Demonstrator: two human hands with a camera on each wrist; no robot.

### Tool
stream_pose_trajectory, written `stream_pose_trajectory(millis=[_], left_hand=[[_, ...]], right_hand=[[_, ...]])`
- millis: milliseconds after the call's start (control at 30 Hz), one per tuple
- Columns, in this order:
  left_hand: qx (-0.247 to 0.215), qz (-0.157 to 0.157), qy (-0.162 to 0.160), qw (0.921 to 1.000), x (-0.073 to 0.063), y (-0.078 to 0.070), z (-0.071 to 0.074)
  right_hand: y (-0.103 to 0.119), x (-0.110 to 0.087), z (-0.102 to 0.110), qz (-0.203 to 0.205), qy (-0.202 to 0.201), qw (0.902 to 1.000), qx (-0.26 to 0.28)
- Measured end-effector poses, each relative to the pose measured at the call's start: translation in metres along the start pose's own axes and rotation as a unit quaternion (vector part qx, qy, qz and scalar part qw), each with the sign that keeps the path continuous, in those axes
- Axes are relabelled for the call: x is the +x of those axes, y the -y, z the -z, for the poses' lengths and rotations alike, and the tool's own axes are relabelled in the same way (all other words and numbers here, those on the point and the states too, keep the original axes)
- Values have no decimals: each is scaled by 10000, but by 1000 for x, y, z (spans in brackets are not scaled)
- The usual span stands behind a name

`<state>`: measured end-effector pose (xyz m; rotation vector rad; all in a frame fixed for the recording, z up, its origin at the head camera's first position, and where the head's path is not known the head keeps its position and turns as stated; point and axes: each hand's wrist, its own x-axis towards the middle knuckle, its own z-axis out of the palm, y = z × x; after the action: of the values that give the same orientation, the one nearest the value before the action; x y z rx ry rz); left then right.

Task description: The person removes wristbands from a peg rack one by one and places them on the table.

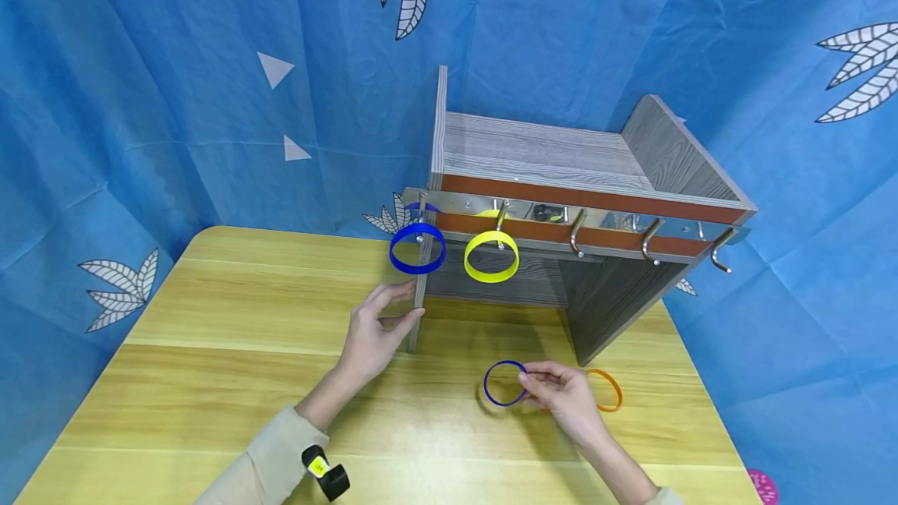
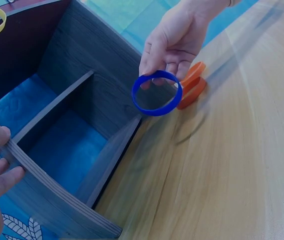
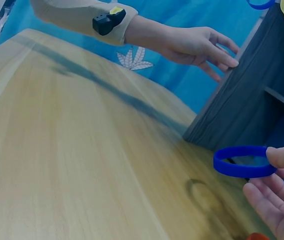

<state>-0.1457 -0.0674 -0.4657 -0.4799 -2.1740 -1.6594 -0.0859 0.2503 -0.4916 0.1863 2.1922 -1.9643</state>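
Observation:
My right hand (image 1: 564, 400) pinches a blue silicone wristband (image 3: 241, 171) between thumb and fingers, above the tabletop and in front of the shelf. My left hand (image 1: 375, 333) grips the left side panel (image 2: 57, 187) of a grey wood-grain shelf (image 1: 540, 150), thumb near the panel's front edge. On the shelf's metal strip, another blue wristband (image 1: 396, 259) hangs from the leftmost hook and a yellow wristband (image 1: 491, 279) from the hook beside it. Several hooks to the right, such as this hook (image 1: 578, 232), carry nothing. Orange wristbands (image 2: 194, 90) lie on the table behind the right hand.
The shelf stands on a light wooden table (image 1: 231, 380), close to its back edge. Blue patterned cloth (image 1: 210, 84) hangs behind and beside the table. A black band with a yellow label (image 1: 326, 474) sits on the left sleeve.

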Motion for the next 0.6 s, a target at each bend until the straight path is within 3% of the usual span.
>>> stream_pose_trajectory(millis=[600], left_hand=[[18,19,13,10000,0,0,0]], right_hand=[[-10,11,4,-144,354,9974,-603]])
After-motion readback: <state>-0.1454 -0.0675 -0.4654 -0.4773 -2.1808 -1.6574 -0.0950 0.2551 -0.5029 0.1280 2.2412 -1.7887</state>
